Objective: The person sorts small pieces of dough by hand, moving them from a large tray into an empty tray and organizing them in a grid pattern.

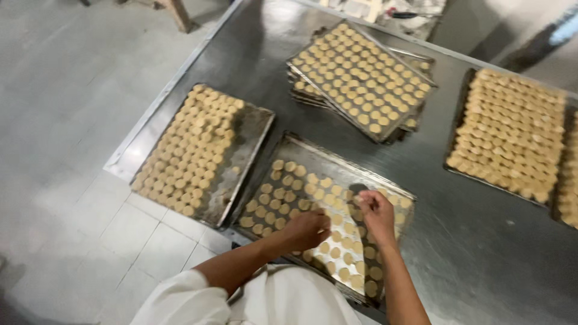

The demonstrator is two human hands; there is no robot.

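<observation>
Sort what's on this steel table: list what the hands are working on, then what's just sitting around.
In hand:
- left hand and right hand, over the near tray
- its spaced dough rounds

Lying about:
- left tray of packed rounds
- stacked trays behind
- right tray
- steel table

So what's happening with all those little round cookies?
A person leans over a dark metal baking tray on a steel table. Both the left hand and right hand rest among small round pale dough pieces on it. More filled trays sit around, some of them stacked.
</observation>
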